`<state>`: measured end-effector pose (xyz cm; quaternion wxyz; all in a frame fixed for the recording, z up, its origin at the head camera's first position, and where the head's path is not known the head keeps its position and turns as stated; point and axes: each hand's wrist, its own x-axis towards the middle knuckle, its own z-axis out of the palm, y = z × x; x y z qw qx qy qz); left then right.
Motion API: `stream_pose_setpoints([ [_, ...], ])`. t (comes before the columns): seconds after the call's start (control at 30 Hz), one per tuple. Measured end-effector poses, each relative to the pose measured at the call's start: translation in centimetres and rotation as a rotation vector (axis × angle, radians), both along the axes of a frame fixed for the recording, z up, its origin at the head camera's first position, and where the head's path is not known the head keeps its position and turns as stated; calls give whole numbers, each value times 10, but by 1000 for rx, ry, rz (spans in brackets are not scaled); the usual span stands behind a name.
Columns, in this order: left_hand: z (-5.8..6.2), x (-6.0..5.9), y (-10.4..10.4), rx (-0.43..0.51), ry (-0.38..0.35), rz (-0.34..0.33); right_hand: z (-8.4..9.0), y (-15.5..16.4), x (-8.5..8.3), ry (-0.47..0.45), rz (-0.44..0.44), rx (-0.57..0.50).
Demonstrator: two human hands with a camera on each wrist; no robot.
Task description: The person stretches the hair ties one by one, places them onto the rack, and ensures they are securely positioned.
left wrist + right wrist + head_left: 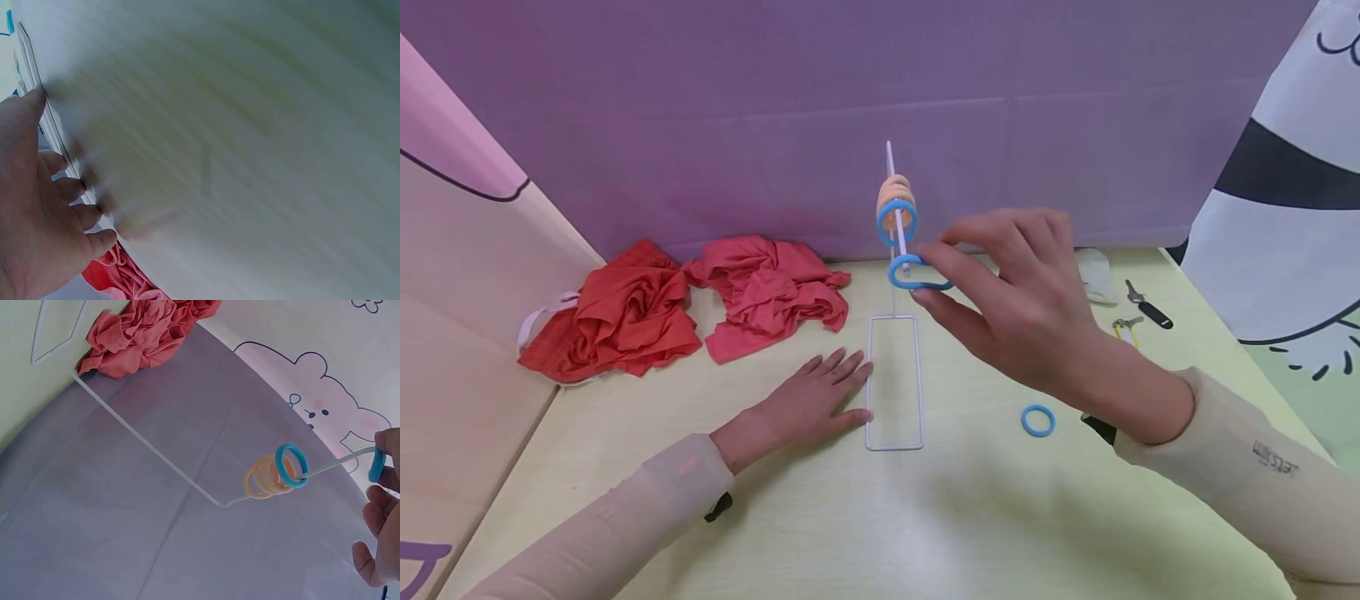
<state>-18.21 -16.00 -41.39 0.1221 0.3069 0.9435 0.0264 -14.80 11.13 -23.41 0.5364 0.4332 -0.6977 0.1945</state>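
A: On the near part of the yellow table (pixel 850 517) we see our two sleeved forearms, and just past them a loose blue ring (pixel 1038 421) lying flat beside our right wrist, apart from everything else.

B: A little farther in, our left hand (pixel 808 404) lies flat with fingers straight and spread, pressing down at the edge of the white wire stand (pixel 894 383), on its rectangular base.

A: Beyond that, our right hand (pixel 1011 296) is raised. Thumb and fingers pinch a second blue ring (pixel 917 273) right at the free tip of the stand's arm; the right wrist view shows the tip at the ring.

B: Farther along that arm hang another blue ring (pixel 292 465) and several orange rings (pixel 265 478) behind it.

A: We judge the step to be threading this ring onto the wire. The next move calls for keeping the hole lined up with the tip and sliding it along to the others, while we hold the base steady.

B: At the back lie the red cloths (pixel 685 304), some keys (pixel 1138 312) at the right, then the purple backdrop (pixel 775 125).
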Motion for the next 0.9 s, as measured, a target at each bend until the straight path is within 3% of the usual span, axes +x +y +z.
stream_pose_setpoints([
  [0.4, -1, 0, -1, 19, 5, -4, -3, -7, -29, -18, -95, 31],
  [0.9, -1, 1, -1, 25, 17, -9, -6, -14, -46, -25, -170, 27],
])
